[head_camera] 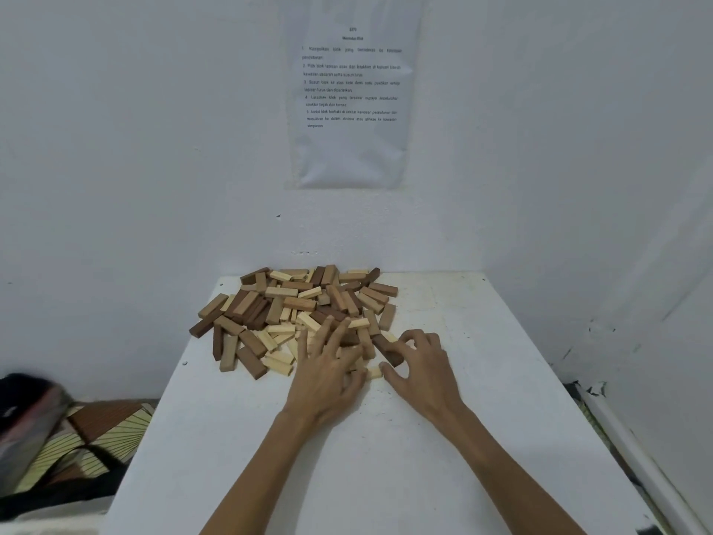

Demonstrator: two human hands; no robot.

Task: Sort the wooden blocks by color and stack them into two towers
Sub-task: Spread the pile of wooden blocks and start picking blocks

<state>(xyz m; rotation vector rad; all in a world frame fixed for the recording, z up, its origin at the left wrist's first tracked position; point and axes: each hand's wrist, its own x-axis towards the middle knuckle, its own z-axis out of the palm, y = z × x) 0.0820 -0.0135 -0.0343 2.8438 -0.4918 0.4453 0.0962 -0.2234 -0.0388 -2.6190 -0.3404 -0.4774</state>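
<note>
The white surface [463,438] runs from the near edge to the wall [154,148], where a printed sheet [351,94] hangs above its far edge. A loose heap of wooden blocks [293,307] lies against the far edge, left of centre, spilling toward the middle; dark brown, mid-brown and pale pieces are thoroughly mixed, lying flat and crossed over one another. No tower base stands anywhere, and the near half and right side of the surface carry nothing.

Both hands work the near-right fringe of the heap. The left hand [328,376] lies palm down with fingers spread over several pale blocks, touching them; whether it grips any cannot be told. The right hand [420,364] is curled, thumb and fingertips closing around a dark brown block [387,351], with a small pale block [374,372] just beside its thumb.

Sorting appears to be only beginning, with the first pieces being separated. The next move likely calls for lifting the dark block clear without dragging its neighbours, then setting it on bare surface as a foundation, with a second spot kept well apart for pale pieces.
</note>
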